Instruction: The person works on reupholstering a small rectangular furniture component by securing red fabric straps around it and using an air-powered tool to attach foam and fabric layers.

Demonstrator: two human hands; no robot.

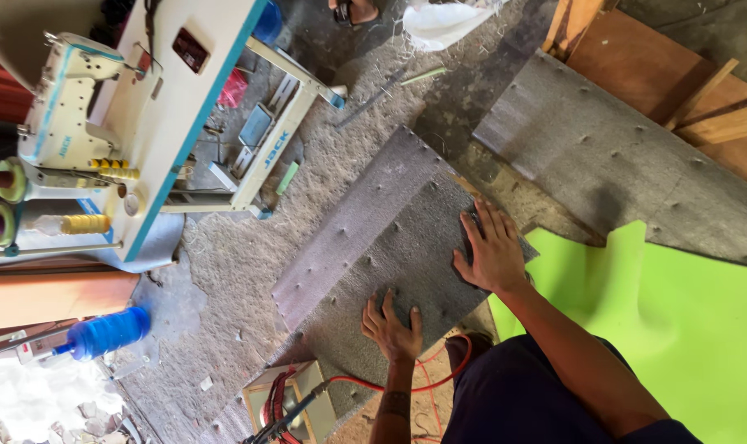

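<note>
My left hand (392, 326) lies flat, fingers spread, on the near edge of a dark grey felt panel (406, 238) on the floor. My right hand (492, 249) presses palm-down on the same panel's right edge, fingers apart. Neither hand grips anything. A lighter grey strip with rows of small tufts (353, 222) lies along the panel's left side. A bright green sheet (677, 321) lies just right of my right arm.
A white sewing machine (61, 107) stands on its table (188, 90) at upper left, with yellow thread spools (85, 224). A blue bottle (106, 333) lies at left. A red hose (439, 380) runs to a small wooden box (295, 399). Another grey tufted panel (620, 156) and wooden boards (661, 74) lie at upper right.
</note>
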